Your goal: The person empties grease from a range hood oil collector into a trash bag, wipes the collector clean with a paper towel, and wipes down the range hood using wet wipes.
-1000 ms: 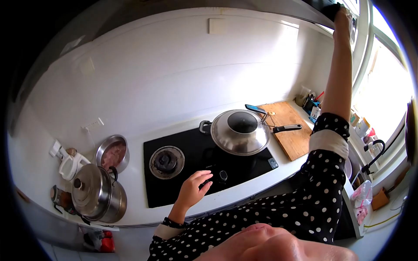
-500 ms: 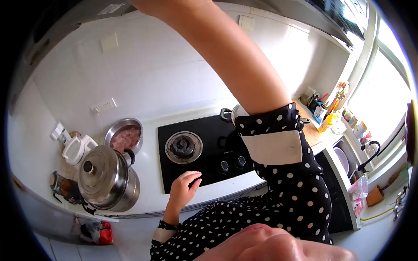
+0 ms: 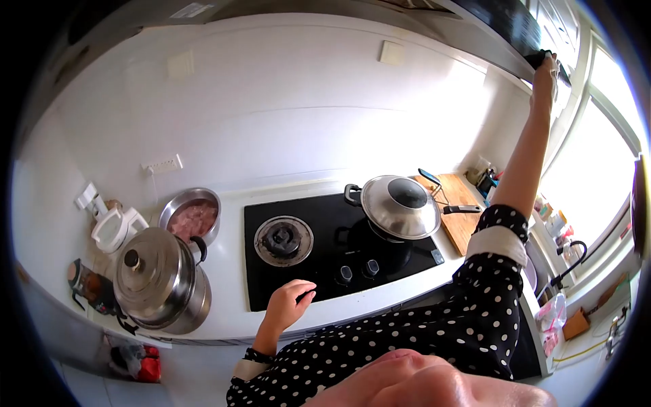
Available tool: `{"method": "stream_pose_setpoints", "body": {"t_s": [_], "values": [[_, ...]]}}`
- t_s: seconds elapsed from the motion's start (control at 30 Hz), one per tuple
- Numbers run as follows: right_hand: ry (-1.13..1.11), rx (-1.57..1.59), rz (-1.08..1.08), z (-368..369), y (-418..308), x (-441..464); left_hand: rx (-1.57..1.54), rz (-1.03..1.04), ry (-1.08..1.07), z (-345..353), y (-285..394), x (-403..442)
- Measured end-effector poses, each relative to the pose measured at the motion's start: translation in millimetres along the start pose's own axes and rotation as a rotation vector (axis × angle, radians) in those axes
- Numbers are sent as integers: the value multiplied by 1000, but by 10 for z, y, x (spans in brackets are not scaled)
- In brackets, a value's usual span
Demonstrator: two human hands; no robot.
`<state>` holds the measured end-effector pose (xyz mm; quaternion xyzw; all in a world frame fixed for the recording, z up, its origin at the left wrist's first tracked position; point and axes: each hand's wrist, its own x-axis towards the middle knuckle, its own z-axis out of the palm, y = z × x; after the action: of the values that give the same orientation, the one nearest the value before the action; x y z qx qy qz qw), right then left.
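Observation:
My left hand [image 3: 288, 304] hovers at the front edge of the black cooktop [image 3: 325, 278], fingers bent and apart from the thumb, holding nothing. My right arm stretches up to the far right, where my right hand [image 3: 546, 70] is closed on a dark cloth [image 3: 537, 58] against the range hood [image 3: 498, 27]. Below, a wok with a domed steel lid [image 3: 383, 207] sits on the right burner. The left burner [image 3: 283, 241] has no pan on it.
A large lidded steel pot [image 3: 159, 278] and a steel bowl of pinkish meat [image 3: 193, 218] stand left of the cooktop. A wooden cutting board [image 3: 461, 227] lies on the right. Beyond it are a sink faucet [image 3: 576, 254] and a window [image 3: 583, 163].
My right arm swung left across the hood, then back to the far right, uncovering the wok. My left hand stays near the cooktop's front edge, its fingers now more bent.

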<state>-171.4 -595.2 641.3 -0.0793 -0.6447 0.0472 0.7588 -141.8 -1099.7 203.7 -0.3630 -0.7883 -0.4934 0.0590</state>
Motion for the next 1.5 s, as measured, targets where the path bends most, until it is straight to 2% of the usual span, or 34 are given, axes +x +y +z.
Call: {"method": "stream_pose_setpoints", "body": {"t_s": [0.03, 0.1, 0.13, 0.17, 0.23, 0.27, 0.33, 0.37, 0.5, 0.57, 0.63, 0.67, 0.7, 0.73, 0.8, 0.87, 0.93, 1.03, 1.07, 1.13, 1.2, 1.27, 1.43, 1.5], "values": [[-24, 19, 4, 16, -354, -114, -3, -5, 7, -17, -11, -45], [130, -6, -332, 216, -1067, -307, 2, -12, 21, -93, -21, -164], [146, -51, -214, 222, -1602, -454, 8, -12, 28, -149, -14, -203], [169, -36, -254, 261, -2015, -524, 14, -11, 37, -205, -11, -253], [99, -560, -180, 463, -2616, -550, 21, -26, 97, -325, -12, -373], [214, -71, -366, 275, -3367, -715, 27, -28, 122, -391, -24, -432], [151, 112, -288, 111, -4408, -1055, 38, -53, 170, -513, -53, -546], [232, 202, -410, 296, -4737, -1084, 51, -67, 195, -567, -52, -604], [138, 422, -605, 362, -5836, -1318, 79, -116, 267, -708, -114, -790], [116, 447, -646, 360, -5869, -1351, 67, -131, 284, -759, -117, -865], [89, 433, -712, 270, -5489, -1294, 64, -145, 280, -809, -125, -974], [158, 392, -637, 292, -5276, -1254, 69, -148, 279, -827, -147, -1027], [134, 433, -593, 244, -4992, -1159, 70, -147, 281, -832, -171, -1067], [218, 317, -504, 214, -4814, -1123, 77, -137, 284, -826, -209, -1106], [229, 237, -429, 193, -4858, -1113, 95, -111, 280, -811, -292, -1101], [151, 443, -560, 299, -5198, -1155, 64, -87, 227, -814, -255, -1000], [110, 472, -716, 340, -5476, -1233, 55, -66, 199, -784, -180, -843], [2, 476, -720, 103, -5136, -1201, 15, -68, 204, -727, -93, -760], [95, 324, -703, 202, -4906, -1177, -10, -94, 228, -711, -77, -773], [206, 83, -825, 190, -4505, -1083, -18, -142, 246, -686, -139, -904], [317, 181, -571, 197, -4229, -1169, 36, -123, 211, -604, -352, -1017], [265, 144, -475, 188, -4317, -1260, 22, -118, 231, -617, -351, -1043], [231, 433, -732, 205, -5398, -1278, 19, -100, 297, -634, -266, -959], [201, 458, -830, 242, -5570, -1270, 16, -108, 284, -661, -241, -982]]}}
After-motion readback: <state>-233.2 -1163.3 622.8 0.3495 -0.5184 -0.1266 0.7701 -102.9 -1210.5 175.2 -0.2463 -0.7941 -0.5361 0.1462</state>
